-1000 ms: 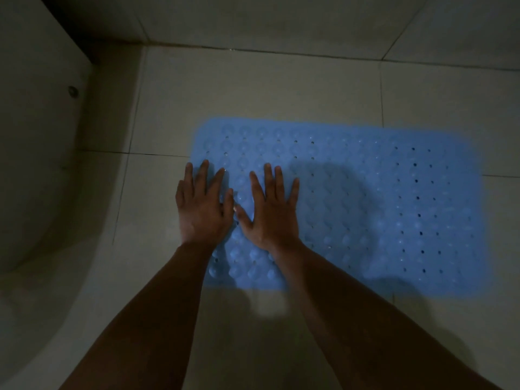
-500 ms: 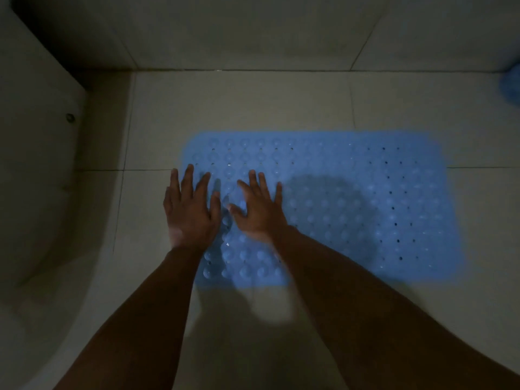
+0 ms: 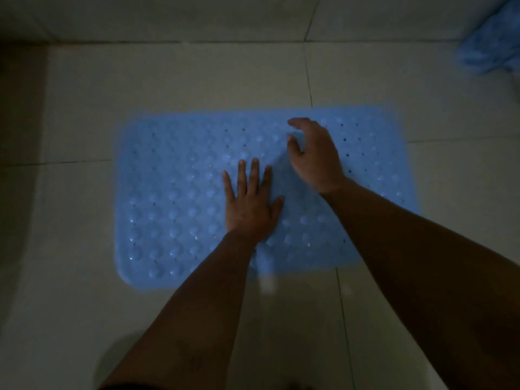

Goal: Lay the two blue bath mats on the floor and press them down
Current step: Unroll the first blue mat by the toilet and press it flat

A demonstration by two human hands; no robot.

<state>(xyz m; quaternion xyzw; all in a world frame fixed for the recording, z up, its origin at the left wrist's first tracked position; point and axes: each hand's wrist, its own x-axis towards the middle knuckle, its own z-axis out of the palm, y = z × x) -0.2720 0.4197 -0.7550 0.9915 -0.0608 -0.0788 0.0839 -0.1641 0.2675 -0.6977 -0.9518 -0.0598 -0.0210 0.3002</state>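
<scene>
A blue bath mat [image 3: 174,198] with round bumps and small holes lies flat on the pale tiled floor. My left hand [image 3: 250,204] rests flat on the mat's middle with its fingers spread. My right hand [image 3: 315,156] hovers just above the mat, further back and to the right, with fingers loosely curled and nothing in it. A second blue mat [image 3: 492,43] shows as a crumpled blue shape at the top right corner, mostly cut off by the frame edge.
The room is dim. A tiled wall [image 3: 168,15] rises behind the mat. A curved pale fixture edge [image 3: 19,192] runs down the left side. Bare floor tiles [image 3: 281,333] lie in front of the mat.
Both hands have shifted from the mat's left end toward its middle and right. The right hand has lifted and curled. The view has swung right, bringing more of the second mat into the corner.
</scene>
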